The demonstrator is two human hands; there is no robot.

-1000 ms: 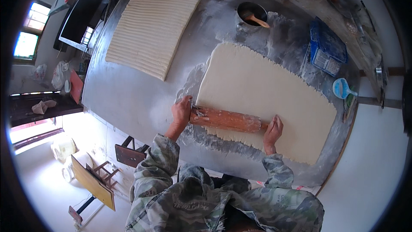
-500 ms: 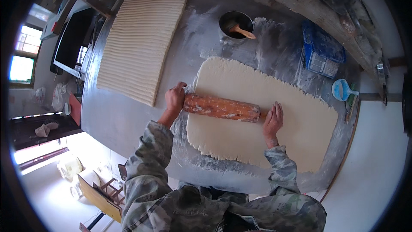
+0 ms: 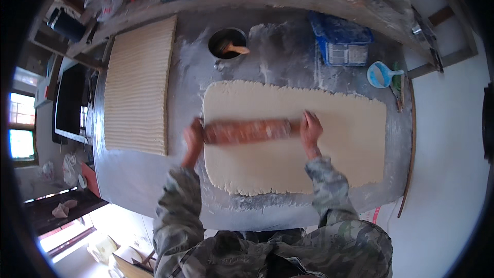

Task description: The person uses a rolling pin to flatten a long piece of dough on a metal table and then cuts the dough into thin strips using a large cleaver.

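Note:
My left hand [image 3: 193, 136] is closed round the left end of a wooden rolling pin [image 3: 247, 131], motion-blurred and dusted with flour. My right hand [image 3: 310, 130] grips its right handle, fingers curled. The pin lies crosswise on a wide, pale sheet of dough [image 3: 293, 167] with ragged edges, about midway between its far and near edges. Left of it lies a ridged, corrugated dough slab [image 3: 135, 87], and both rest on a floury grey worktop [image 3: 134, 185].
A metal pot [image 3: 216, 51] with a wooden-handled brush stands at the back, a blue plastic container [image 3: 339, 36] and small blue ladle [image 3: 378, 74] at back right. A cluttered wooden shelf [image 3: 257, 0] borders the far edge; a screen [image 3: 69, 103] stands left.
The rolling pin and both hands have moved away from me, from near the dough's front edge to its middle. The camera's view has also shifted, showing more of the far shelf.

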